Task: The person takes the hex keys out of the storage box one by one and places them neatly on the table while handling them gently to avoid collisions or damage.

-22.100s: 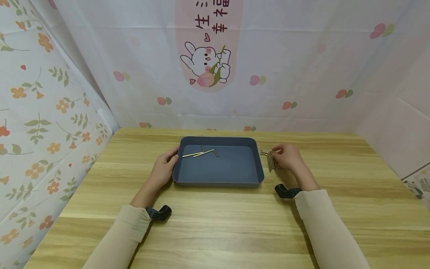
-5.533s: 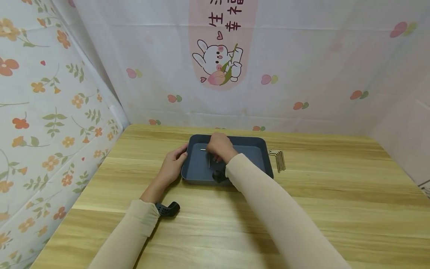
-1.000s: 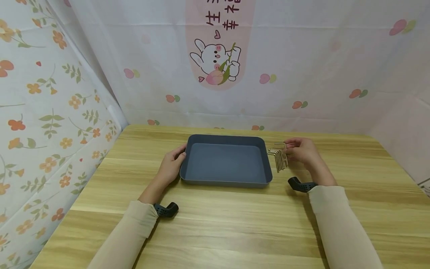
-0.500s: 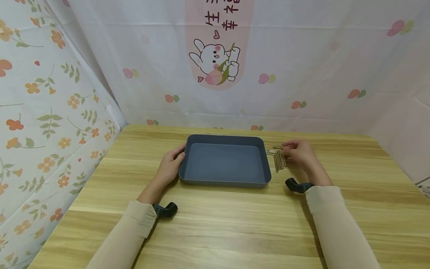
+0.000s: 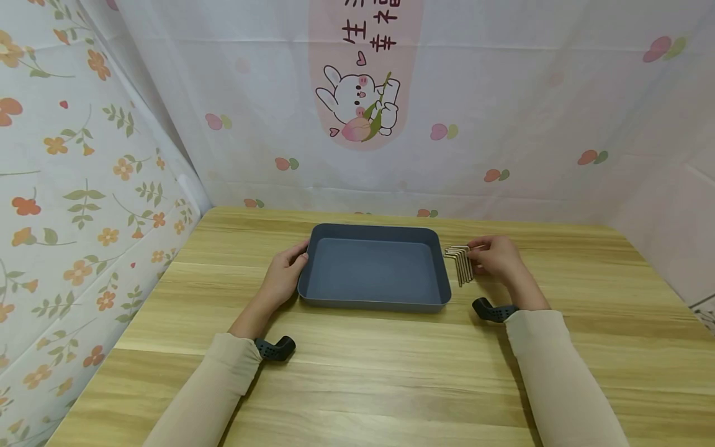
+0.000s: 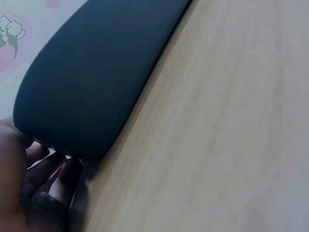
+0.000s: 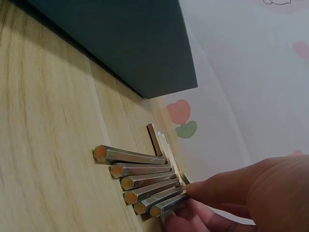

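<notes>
A dark blue-grey rectangular tray (image 5: pixel 374 270) stands on the wooden table. My left hand (image 5: pixel 281 276) grips its left end, thumb at the rim; in the left wrist view the fingers (image 6: pixel 46 181) curl against the tray's outer wall. Right of the tray, several L-shaped hex keys (image 7: pixel 137 169) lie side by side in a nested row, short arms at the back. My right hand (image 5: pixel 498 256) pinches the outermost hex key (image 7: pixel 169 204) at the row's right side, between thumb and fingers. The thumb hides part of its bend.
The wooden tabletop (image 5: pixel 363 372) reaches toward me and out to both sides. A printed cloth (image 5: pixel 503 112) hangs behind the table, and a floral cloth (image 5: pixel 89 205) hangs along the left. Black wrist-worn devices (image 5: pixel 276 349) sit at both cuffs.
Two hex keys lay in the tray 22 seconds ago; none lie there now. Over the last second my right hand has brought a hex key down and leftward against the row. The left hand stays put.
</notes>
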Motion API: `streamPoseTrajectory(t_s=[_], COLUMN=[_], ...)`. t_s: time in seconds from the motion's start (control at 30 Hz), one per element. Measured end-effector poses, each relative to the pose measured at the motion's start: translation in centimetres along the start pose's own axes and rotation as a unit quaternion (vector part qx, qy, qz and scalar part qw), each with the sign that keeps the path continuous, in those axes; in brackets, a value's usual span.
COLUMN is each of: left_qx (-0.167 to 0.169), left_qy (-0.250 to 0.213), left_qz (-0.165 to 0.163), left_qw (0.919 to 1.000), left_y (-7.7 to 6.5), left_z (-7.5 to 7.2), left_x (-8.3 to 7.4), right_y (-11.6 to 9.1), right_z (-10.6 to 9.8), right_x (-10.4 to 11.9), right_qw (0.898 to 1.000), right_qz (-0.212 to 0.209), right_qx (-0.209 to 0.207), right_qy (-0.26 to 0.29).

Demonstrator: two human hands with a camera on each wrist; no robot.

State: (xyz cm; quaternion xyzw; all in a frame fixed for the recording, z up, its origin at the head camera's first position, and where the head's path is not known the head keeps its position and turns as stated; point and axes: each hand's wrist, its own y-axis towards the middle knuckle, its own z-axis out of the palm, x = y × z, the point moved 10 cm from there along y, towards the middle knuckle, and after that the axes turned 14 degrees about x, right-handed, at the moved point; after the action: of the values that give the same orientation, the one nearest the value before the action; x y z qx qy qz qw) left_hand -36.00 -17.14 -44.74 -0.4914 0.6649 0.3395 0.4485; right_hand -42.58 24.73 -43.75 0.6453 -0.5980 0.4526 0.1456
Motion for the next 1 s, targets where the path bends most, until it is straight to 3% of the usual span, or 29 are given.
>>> streamPoseTrajectory(t_s=[0.57, 0.8, 0.87, 1.0], left_qx=[0.002, 0.012, 0.010, 0.006], left_qy=[0.002, 0.009, 0.008, 0.006], left_qz=[-0.002, -0.015, -0.016, -0.014], left_qw=[1.0000, 0.9998, 0.9998, 0.9999], left_y=[0.1, -1.5, -1.5, -0.5], left_z=[0.0, 0.3, 0.3, 0.2], left_x=[0.1, -3.6, -3.5, -1.5], right_y=[0.1, -0.1, -0.1, -0.3], right_z=[0.1, 0.3, 0.3, 0.2], right_x=[0.6, 0.7, 0.7, 0.7], right_qw=[0.999, 0.999, 0.999, 0.998], right_qz=[-0.011, -0.010, -0.007, 0.001], right_qx=[-0.016, -0.018, -0.016, -0.015], right_qy=[-0.043, -0.048, -0.050, -0.059])
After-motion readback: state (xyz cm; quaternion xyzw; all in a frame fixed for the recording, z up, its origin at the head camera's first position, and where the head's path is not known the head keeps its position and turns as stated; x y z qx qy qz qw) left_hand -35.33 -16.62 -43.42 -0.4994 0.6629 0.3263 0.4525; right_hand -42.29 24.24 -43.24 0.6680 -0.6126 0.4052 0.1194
